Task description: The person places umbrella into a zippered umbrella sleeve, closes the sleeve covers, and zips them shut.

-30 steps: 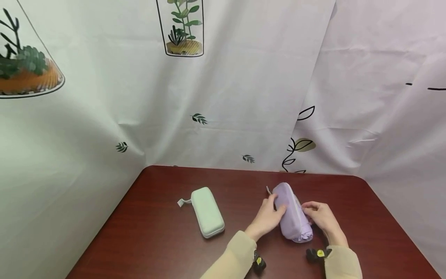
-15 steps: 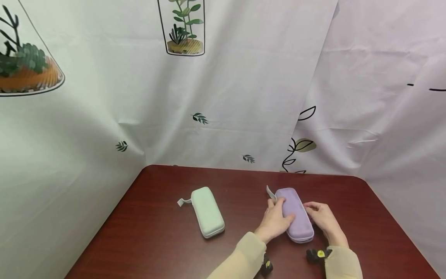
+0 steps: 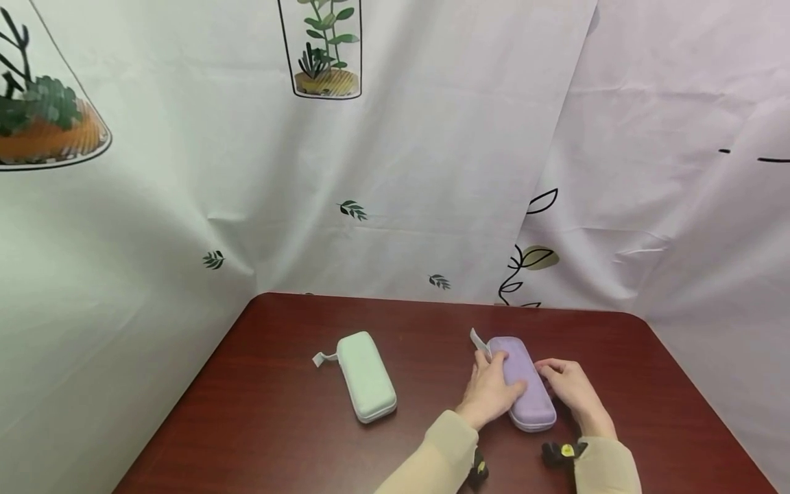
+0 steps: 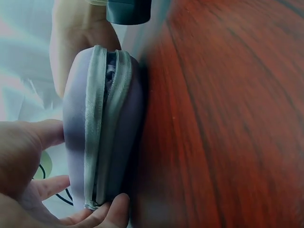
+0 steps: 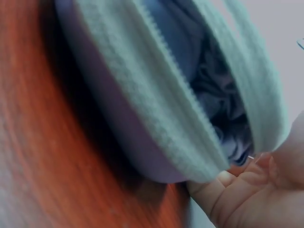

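Observation:
A purple zip case (image 3: 528,370) lies on the table with its lid down. My left hand (image 3: 486,392) holds its left side, thumb on the lid and fingers round the far end by the pale loop strap (image 3: 479,341). On the other side, my right hand (image 3: 570,385) has its fingers curled at the case's right edge; what they pinch is hidden. The zip (image 4: 95,118) stands slightly parted in the left wrist view. Through a wider gap in the right wrist view, crumpled dark purple fabric (image 5: 223,95) shows inside.
A mint green zip case (image 3: 365,377) with a short strap lies on the left of the dark red-brown table (image 3: 278,425). White patterned cloth (image 3: 432,171) hangs behind the table and along its sides. A black wrist camera (image 3: 563,453) sits at the right cuff.
The purple case's lid has come down over the crumpled fabric bundle that bulged out of it. My left hand has moved slightly right and nearer; the right hand has stayed almost in place.

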Available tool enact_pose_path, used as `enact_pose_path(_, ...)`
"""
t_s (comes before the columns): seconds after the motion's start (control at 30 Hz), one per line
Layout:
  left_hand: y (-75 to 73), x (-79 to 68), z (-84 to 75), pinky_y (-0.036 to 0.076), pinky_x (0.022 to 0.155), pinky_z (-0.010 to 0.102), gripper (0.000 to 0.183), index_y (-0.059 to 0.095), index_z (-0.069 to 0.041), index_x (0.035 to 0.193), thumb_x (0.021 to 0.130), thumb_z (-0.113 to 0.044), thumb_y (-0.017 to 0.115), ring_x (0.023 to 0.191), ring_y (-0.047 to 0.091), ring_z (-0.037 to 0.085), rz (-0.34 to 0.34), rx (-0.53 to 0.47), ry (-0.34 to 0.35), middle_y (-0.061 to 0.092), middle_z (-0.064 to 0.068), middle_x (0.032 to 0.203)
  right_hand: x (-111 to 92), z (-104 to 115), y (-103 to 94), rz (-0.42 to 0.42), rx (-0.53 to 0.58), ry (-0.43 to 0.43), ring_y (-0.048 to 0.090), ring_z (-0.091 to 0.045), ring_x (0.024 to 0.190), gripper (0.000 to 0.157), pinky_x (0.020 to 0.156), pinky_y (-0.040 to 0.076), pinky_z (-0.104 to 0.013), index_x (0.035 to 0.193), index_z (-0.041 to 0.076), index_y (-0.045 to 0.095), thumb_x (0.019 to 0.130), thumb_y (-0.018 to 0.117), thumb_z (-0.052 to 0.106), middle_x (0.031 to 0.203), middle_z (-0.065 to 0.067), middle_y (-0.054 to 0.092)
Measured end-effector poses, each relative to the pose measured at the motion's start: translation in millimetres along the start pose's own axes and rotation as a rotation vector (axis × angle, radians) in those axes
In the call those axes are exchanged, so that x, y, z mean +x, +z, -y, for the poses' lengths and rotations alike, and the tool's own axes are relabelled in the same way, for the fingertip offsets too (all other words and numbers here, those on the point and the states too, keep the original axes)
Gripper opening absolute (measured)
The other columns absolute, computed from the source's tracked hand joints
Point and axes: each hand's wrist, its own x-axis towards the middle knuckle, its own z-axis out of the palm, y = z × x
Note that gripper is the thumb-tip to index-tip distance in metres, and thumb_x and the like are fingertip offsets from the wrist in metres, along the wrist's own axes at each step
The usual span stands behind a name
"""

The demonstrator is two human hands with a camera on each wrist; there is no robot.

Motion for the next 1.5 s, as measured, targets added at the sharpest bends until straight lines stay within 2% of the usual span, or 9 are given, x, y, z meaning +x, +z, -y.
enact_pose_path(0.2, 1.2, 0.3, -1.0, 0.049, 0.076, 0.038, 0.054, 0.058, -0.023, 0.129, 0.082, -0.045, 0.073, 0.108, 0.051, 0.024, 0.006, 0.040, 0.021, 0.043, 0.005, 0.121, 1.4, 5.7, -1.2, 0.016, -0.037, -0.006, 0.063, -0.017, 0.063, 0.037, 0.056, 0.052, -0.032, 0.119, -0.013, 0.058, 0.099, 0.057, 0.018, 0.082, -0.007, 0.066)
enact_pose_path(0.3, 1.0, 0.2, 0.7, 0.049, 0.074, 0.038, 0.052, 0.059, -0.023, 0.127, 0.082, -0.046, 0.071, 0.108, 0.051, 0.023, 0.004, 0.054, 0.040, 0.043, 0.005, 0.120, 2.4, 8.4, 1.2, 0.024, -0.123, -0.056, 0.061, -0.017, 0.069, 0.049, 0.060, 0.051, -0.030, 0.125, -0.010, 0.055, 0.095, 0.064, 0.028, 0.083, -0.008, 0.065)
enact_pose_path(0.47, -0.9, -1.7, 8.1, 0.048, 0.073, 0.036, 0.048, 0.060, -0.025, 0.129, 0.086, -0.046, 0.067, 0.103, 0.051, 0.021, 0.003, 0.064, 0.076, 0.046, 0.007, 0.117, 2.0, 11.2, 7.4, 0.030, -0.240, -0.127, 0.058, -0.017, 0.072, 0.052, 0.062, 0.047, -0.028, 0.126, -0.011, 0.052, 0.093, 0.068, 0.026, 0.081, -0.009, 0.063)
enact_pose_path(0.7, -8.2, 3.9, 22.9, 0.047, 0.086, 0.036, 0.049, 0.052, -0.013, 0.140, 0.095, -0.030, 0.058, 0.098, 0.059, 0.022, -0.018, -0.181, 0.073, 0.059, 0.008, 0.111, 2.7, 13.6, 10.7, 0.024, -0.260, -0.120, 0.056, -0.016, 0.073, 0.053, 0.063, 0.046, -0.028, 0.127, -0.011, 0.051, 0.093, 0.068, 0.027, 0.084, -0.009, 0.063)
enact_pose_path(0.83, -10.7, 9.7, 30.6, 0.047, 0.077, 0.031, 0.043, 0.053, -0.004, 0.134, 0.094, -0.018, 0.057, 0.080, 0.060, 0.012, -0.003, -0.290, 0.008, 0.064, -0.003, 0.085, 2.6, 13.3, 9.7, 0.022, -0.263, -0.120, 0.055, -0.016, 0.070, 0.053, 0.062, 0.045, -0.028, 0.128, -0.009, 0.051, 0.092, 0.068, 0.026, 0.081, -0.008, 0.060)
enact_pose_path(0.93, -10.9, 11.4, 34.4, 0.046, 0.069, 0.026, 0.031, 0.060, -0.002, 0.120, 0.090, -0.011, 0.059, 0.063, 0.057, 0.005, 0.035, -0.291, -0.017, 0.061, -0.008, 0.069, 2.4, 12.0, 9.6, 0.010, -0.267, -0.149, 0.054, -0.017, 0.071, 0.052, 0.063, 0.043, -0.028, 0.131, -0.005, 0.051, 0.092, 0.069, 0.025, 0.080, -0.008, 0.059)
enact_pose_path(1.1, -10.4, 11.8, 34.5, 0.045, 0.057, 0.021, 0.004, 0.064, -0.007, 0.089, 0.085, -0.006, 0.065, 0.045, 0.054, 0.004, 0.039, -0.244, -0.026, 0.058, -0.008, 0.054, 2.3, 7.0, 13.0, -0.049, -0.298, -0.299, 0.056, -0.019, 0.079, 0.046, 0.068, 0.045, -0.029, 0.132, 0.001, 0.053, 0.092, 0.069, 0.018, 0.094, -0.013, 0.061)
enact_pose_path(1.33, -8.6, 12.5, 33.2, 0.041, 0.046, 0.020, 0.020, 0.058, -0.012, 0.069, 0.086, -0.004, 0.064, 0.037, 0.048, 0.003, 0.002, -0.192, -0.005, 0.052, -0.009, 0.044, 0.5, 3.9, 18.7, -0.092, -0.420, -0.597, 0.058, -0.021, 0.088, 0.025, 0.073, 0.043, -0.024, 0.113, 0.007, 0.073, 0.088, 0.068, 0.001, 0.111, -0.016, 0.056)
enact_pose_path(1.5, -8.9, 13.5, 32.3, 0.039, 0.052, 0.022, 0.021, 0.057, -0.013, 0.065, 0.083, -0.004, 0.063, 0.049, 0.049, 0.008, -0.041, -0.092, 0.071, 0.051, -0.009, 0.050, 2.5, 8.0, 14.3, -0.028, -0.603, -0.823, 0.055, -0.033, 0.107, 0.035, 0.088, 0.039, -0.029, 0.113, 0.013, 0.073, 0.086, 0.065, -0.007, 0.119, -0.020, 0.053)
